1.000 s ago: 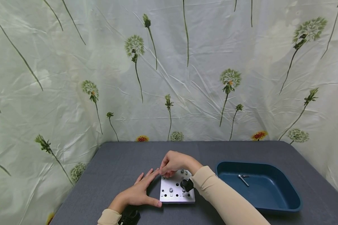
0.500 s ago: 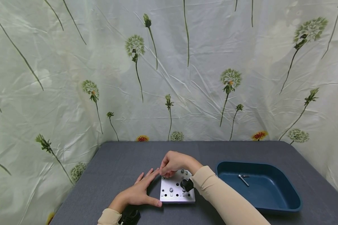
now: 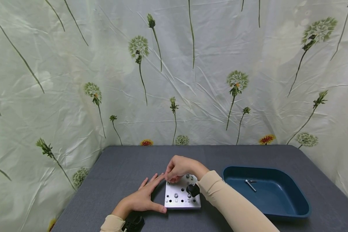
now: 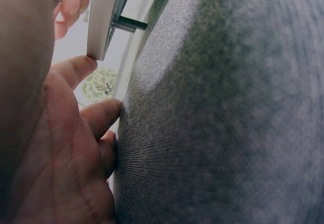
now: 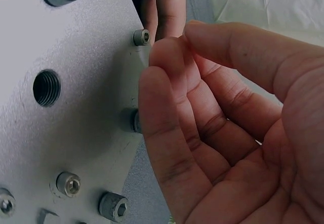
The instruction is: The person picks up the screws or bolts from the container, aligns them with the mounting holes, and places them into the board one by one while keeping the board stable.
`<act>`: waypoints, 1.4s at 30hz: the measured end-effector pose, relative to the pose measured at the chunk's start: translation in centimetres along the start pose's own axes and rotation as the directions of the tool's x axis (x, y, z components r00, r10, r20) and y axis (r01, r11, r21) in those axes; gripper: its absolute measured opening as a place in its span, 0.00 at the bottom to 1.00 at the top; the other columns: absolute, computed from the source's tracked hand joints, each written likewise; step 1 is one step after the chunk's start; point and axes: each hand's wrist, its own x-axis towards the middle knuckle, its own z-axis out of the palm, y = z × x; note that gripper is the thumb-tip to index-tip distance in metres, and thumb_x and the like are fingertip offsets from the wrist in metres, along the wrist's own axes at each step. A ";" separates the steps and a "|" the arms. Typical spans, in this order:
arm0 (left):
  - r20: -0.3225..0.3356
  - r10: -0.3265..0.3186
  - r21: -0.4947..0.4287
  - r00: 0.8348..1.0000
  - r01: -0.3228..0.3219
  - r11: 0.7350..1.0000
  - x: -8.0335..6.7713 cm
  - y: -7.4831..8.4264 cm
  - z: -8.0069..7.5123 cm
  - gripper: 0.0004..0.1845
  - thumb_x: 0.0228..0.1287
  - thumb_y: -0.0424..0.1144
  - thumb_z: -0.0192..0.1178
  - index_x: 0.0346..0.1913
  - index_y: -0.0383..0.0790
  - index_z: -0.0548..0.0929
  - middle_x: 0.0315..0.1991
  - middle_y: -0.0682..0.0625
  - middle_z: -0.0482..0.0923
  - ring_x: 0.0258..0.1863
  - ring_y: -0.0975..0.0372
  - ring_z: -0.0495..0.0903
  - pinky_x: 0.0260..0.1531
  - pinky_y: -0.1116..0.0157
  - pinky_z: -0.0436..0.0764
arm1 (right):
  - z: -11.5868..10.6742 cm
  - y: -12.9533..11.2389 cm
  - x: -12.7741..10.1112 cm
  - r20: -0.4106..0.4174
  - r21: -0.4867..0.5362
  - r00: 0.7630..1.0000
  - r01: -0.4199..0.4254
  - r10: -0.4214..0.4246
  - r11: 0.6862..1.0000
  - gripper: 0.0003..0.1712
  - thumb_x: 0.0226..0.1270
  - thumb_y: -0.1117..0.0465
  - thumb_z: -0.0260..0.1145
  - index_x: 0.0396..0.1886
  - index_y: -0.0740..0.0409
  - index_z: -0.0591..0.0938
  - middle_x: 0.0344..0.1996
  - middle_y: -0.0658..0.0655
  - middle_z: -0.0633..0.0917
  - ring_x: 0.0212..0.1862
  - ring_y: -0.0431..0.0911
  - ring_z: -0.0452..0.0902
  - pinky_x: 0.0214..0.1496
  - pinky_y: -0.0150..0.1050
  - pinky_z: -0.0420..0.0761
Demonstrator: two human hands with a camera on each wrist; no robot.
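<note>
My left hand (image 3: 145, 198) spreads along the left side of a silver metal plate (image 3: 177, 205) with holes and hex-socket screws. Its thumb touches the near left corner; in the left wrist view a fingertip (image 4: 92, 64) meets the plate's edge. My right hand (image 3: 179, 169) reaches over the plate's far left corner, fingers curled, thumb and forefinger tips together. In the right wrist view those tips are right beside a small socket-head screw (image 5: 142, 37), and nothing shows between them. Another screw (image 5: 135, 121) is partly hidden behind a finger.
To the right stands a blue tray (image 3: 290, 211) holding a long bolt (image 3: 250, 186) and a smaller screw (image 3: 253, 181). Dark rods (image 4: 130, 24) stick out under the plate. A grey cloth covers the table (image 3: 127, 161); a flowered curtain (image 3: 203, 96) hangs behind.
My right fingertips have shifted very slightly to the right over the plate's corner. The left hand, the plate and the tray look the same.
</note>
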 end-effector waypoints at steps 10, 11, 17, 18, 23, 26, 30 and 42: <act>0.005 -0.010 0.012 1.000 0.009 1.000 -0.1 0.1 0.0 0.65 0.54 0.62 0.81 0.89 0.55 0.52 0.89 0.44 0.50 0.89 0.41 0.40 0.80 0.27 0.32 | -0.6 0.1 -0.7 0.001 0.021 1.000 -0.017 0.017 1.000 0.05 0.73 0.68 0.72 0.36 0.64 0.91 0.24 0.51 0.87 0.27 0.40 0.81 0.37 0.35 0.88; 0.005 -0.011 0.016 1.000 0.011 1.000 -0.1 0.0 0.0 0.65 0.54 0.62 0.81 0.89 0.56 0.52 0.89 0.45 0.49 0.89 0.41 0.40 0.80 0.27 0.32 | -0.7 0.1 -0.8 0.001 0.020 1.000 -0.019 0.019 1.000 0.05 0.73 0.68 0.72 0.36 0.65 0.91 0.25 0.52 0.88 0.27 0.40 0.81 0.37 0.36 0.88; 0.000 0.004 0.028 1.000 -0.004 1.000 0.1 0.1 -0.1 0.65 0.55 0.63 0.81 0.89 0.56 0.52 0.89 0.46 0.49 0.89 0.40 0.40 0.79 0.25 0.34 | -1.3 0.4 -1.2 -0.013 0.014 1.000 -0.018 0.018 1.000 0.06 0.73 0.69 0.70 0.37 0.65 0.91 0.25 0.51 0.87 0.28 0.40 0.80 0.37 0.35 0.86; 0.000 0.005 0.028 1.000 -0.005 1.000 0.1 0.1 -0.1 0.65 0.55 0.62 0.81 0.89 0.56 0.52 0.89 0.46 0.49 0.89 0.40 0.40 0.79 0.25 0.34 | -1.4 0.5 -1.2 -0.014 0.016 1.000 -0.018 0.018 1.000 0.06 0.73 0.69 0.70 0.37 0.65 0.91 0.25 0.51 0.87 0.28 0.40 0.79 0.36 0.35 0.86; 0.002 0.014 0.023 1.000 -0.014 1.000 0.1 0.0 -0.1 0.64 0.56 0.62 0.81 0.89 0.55 0.52 0.89 0.46 0.48 0.89 0.40 0.40 0.79 0.25 0.34 | -1.8 1.0 -1.7 -0.013 0.001 1.000 -0.013 0.013 1.000 0.05 0.73 0.68 0.71 0.38 0.66 0.91 0.25 0.53 0.88 0.27 0.39 0.79 0.35 0.34 0.85; 0.001 0.022 0.022 1.000 -0.022 1.000 0.1 0.0 0.0 0.64 0.56 0.61 0.81 0.89 0.54 0.52 0.89 0.45 0.48 0.89 0.39 0.40 0.79 0.24 0.33 | -2.1 1.3 -2.0 -0.019 -0.012 1.000 -0.016 0.016 1.000 0.06 0.73 0.67 0.72 0.39 0.66 0.91 0.25 0.53 0.88 0.27 0.39 0.79 0.35 0.34 0.85; -0.006 0.029 0.027 1.000 -0.029 0.999 0.1 -0.1 0.1 0.65 0.55 0.60 0.81 0.89 0.53 0.52 0.89 0.44 0.48 0.89 0.38 0.40 0.78 0.24 0.34 | -2.6 1.5 -2.5 -0.036 0.008 0.999 -0.027 0.028 1.000 0.06 0.73 0.67 0.72 0.40 0.68 0.92 0.26 0.53 0.89 0.27 0.39 0.80 0.37 0.35 0.86; -0.009 0.035 0.028 0.999 -0.034 0.999 0.1 0.0 0.1 0.64 0.55 0.60 0.82 0.89 0.53 0.53 0.89 0.44 0.48 0.89 0.38 0.41 0.79 0.25 0.34 | -4.3 2.6 -4.3 -0.074 0.036 0.996 -0.041 0.044 0.999 0.09 0.73 0.65 0.73 0.44 0.68 0.91 0.29 0.56 0.90 0.30 0.41 0.81 0.44 0.43 0.91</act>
